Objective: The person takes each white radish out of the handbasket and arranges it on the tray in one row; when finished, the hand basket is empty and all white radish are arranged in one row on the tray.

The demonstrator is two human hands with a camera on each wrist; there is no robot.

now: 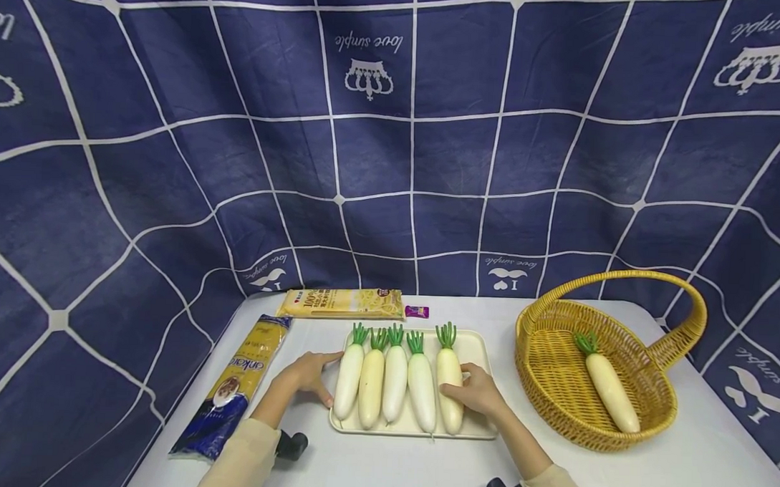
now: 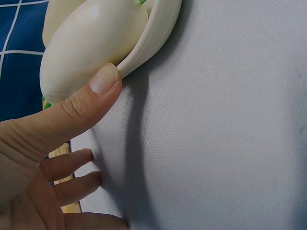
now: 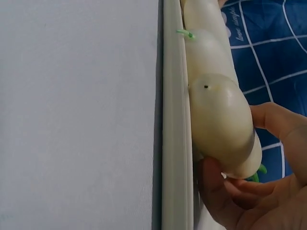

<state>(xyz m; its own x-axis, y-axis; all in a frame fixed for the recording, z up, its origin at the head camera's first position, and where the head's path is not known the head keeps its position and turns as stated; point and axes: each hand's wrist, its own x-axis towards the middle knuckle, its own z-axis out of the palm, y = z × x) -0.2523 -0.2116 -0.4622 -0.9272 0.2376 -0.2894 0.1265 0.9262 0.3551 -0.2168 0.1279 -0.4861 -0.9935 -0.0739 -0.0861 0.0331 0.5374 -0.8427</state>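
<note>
White table (image 1: 614, 473) against navy checked cloth. Cream tray (image 1: 477, 347) holds five radishes in row. Left hand (image 1: 304, 373) relaxed, thumb touching leftmost radish (image 1: 349, 375). Right hand (image 1: 478, 391) curled around rightmost radish (image 1: 448, 371). Sixth radish (image 1: 611, 387) lies in wicker basket (image 1: 552, 392).

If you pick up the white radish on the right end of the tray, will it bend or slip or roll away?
The rightmost radish looks stiff, keeping its shape under the right hand, so it probably won't bend. Its skin is smooth and glossy, so it may be slippery. It is rounded, so once off the tray it might roll on the flat table.
</note>
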